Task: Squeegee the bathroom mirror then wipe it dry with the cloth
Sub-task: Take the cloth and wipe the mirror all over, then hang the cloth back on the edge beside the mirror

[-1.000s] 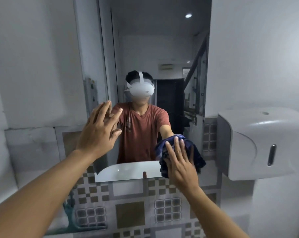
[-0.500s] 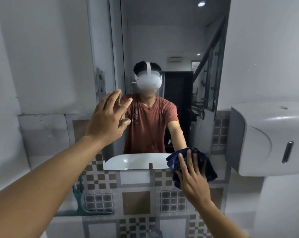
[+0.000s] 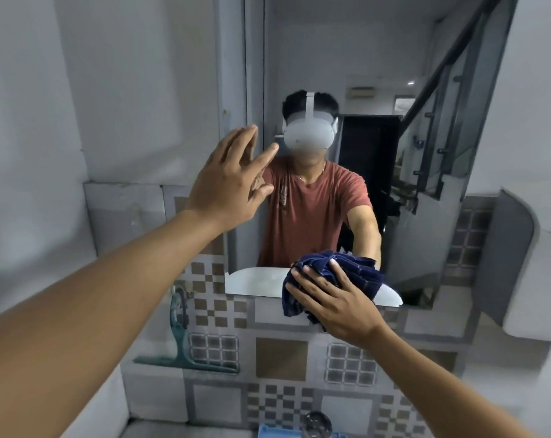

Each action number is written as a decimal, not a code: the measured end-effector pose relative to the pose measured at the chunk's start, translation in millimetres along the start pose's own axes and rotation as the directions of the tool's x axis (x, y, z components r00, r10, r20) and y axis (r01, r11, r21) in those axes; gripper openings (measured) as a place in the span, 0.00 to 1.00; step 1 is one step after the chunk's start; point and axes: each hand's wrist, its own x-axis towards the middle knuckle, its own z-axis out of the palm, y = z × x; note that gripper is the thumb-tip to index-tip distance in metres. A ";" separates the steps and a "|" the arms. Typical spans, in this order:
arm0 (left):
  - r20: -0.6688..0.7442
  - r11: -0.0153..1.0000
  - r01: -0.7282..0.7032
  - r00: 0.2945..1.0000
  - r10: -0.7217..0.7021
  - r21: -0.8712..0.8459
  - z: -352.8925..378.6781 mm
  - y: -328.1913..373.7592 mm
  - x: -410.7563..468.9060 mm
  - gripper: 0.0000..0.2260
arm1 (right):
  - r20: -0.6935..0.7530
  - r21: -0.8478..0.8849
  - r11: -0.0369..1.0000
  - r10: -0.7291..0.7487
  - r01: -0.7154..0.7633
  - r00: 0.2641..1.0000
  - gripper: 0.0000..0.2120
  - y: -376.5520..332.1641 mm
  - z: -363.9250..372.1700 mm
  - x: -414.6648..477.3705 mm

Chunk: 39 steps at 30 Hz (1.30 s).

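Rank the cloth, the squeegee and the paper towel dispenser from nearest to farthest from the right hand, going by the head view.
1. cloth: pressed under the right hand at the mirror's bottom edge.
2. squeegee: hanging on the tiled wall, lower left.
3. paper towel dispenser: on the far right wall. Its gap is only a little larger than the squeegee's, so this order is tentative.

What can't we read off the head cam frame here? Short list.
- Mirror: wet, dry or streaked can't be judged; motion blur.
- Cloth: contact face hidden under the right hand.
- Left hand: whether the palm touches the glass is unclear; seen from behind.
- Squeegee: blurred, and what it hangs from can't be made out.
- Dispenser: cut off by the right edge.
- Tap: cut off at the bottom edge.
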 end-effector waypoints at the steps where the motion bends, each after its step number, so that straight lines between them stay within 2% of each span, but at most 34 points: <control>1: -0.003 1.000 -0.002 1.000 0.002 -0.001 0.2 -0.1 -0.1 0.28 | -0.002 0.001 0.999 -0.033 0.033 0.999 0.31 -3.7 1.3 8.8; 8: 0.009 1.000 -0.018 1.000 0.018 -0.004 1.3 -3.6 -0.7 0.29 | -0.031 0.042 0.986 -0.159 0.160 0.987 0.25 -46.9 11.5 67.2; 13: 0.020 1.000 -0.014 1.000 0.014 -0.013 -0.1 -3.7 -0.7 0.30 | -0.047 0.150 0.954 -0.254 0.258 0.966 0.21 -66.2 14.7 98.3; 18: 0.031 0.999 -0.013 0.999 0.014 -0.030 -1.9 -4.3 -0.9 0.30 | -0.034 0.356 0.888 -0.301 0.292 0.953 0.19 -82.6 3.5 105.2; 21: 0.053 0.999 -0.017 0.998 0.020 -0.050 -5.7 -4.7 -1.1 0.29 | 0.043 0.588 0.789 -0.251 0.178 0.967 0.22 -87.8 -17.5 106.1; 24: 0.052 0.998 -0.026 0.998 0.029 -0.059 -14.3 -6.1 -8.7 0.25 | 0.154 0.813 0.565 0.025 -0.141 0.988 0.21 -85.1 -48.1 103.2; 27: 0.053 0.986 0.067 0.997 -0.059 -0.155 -27.8 -4.9 -34.7 0.20 | 0.277 0.903 0.255 0.271 -0.346 0.922 0.13 -72.7 -76.3 103.8; 29: 0.112 0.918 0.229 0.973 -0.203 -0.323 -38.9 1.9 -57.0 0.16 | 0.367 0.913 0.032 0.365 -0.406 0.855 0.08 -60.2 -91.3 104.3; 31: 0.302 0.754 0.461 0.885 -0.353 -0.469 -48.2 10.2 -77.0 0.13 | 0.447 0.894 -0.209 0.404 -0.396 0.798 0.09 -48.9 -106.7 104.4; 32: 0.441 0.630 0.581 0.810 -0.385 -0.516 -49.1 12.5 -86.3 0.12 | 0.466 0.878 -0.321 0.411 -0.354 0.783 0.09 -43.6 -114.2 104.7; 34: 0.684 0.342 0.747 0.662 -0.306 -0.570 -53.5 16.8 -100.8 0.13 | 0.520 0.788 -0.565 0.399 -0.245 0.755 0.10 -34.8 -126.1 105.2; 35: 0.740 0.234 0.779 0.626 -0.246 -0.582 -56.7 18.0 -105.6 0.12 | 0.543 0.719 -0.669 0.371 -0.188 0.753 0.12 -32.1 -132.7 105.4; 36: 0.763 0.174 0.790 0.613 -0.206 -0.587 -61.0 19.6 -108.7 0.10 | 0.548 0.654 -0.744 0.342 -0.136 0.763 0.13 -30.5 -139.0 105.6; 38: 0.766 0.177 0.795 0.607 -0.212 -0.581 -73.8 21.6 -110.8 0.03 | 0.547 0.566 -0.820 0.300 -0.082 0.782 0.14 -28.9 -149.2 107.1; 39: 0.758 0.192 0.794 0.608 -0.237 -0.578 -79.6 22.1 -109.7 0.04 | 0.559 0.538 -0.839 0.284 -0.080 0.779 0.15 -27.7 -153.7 107.9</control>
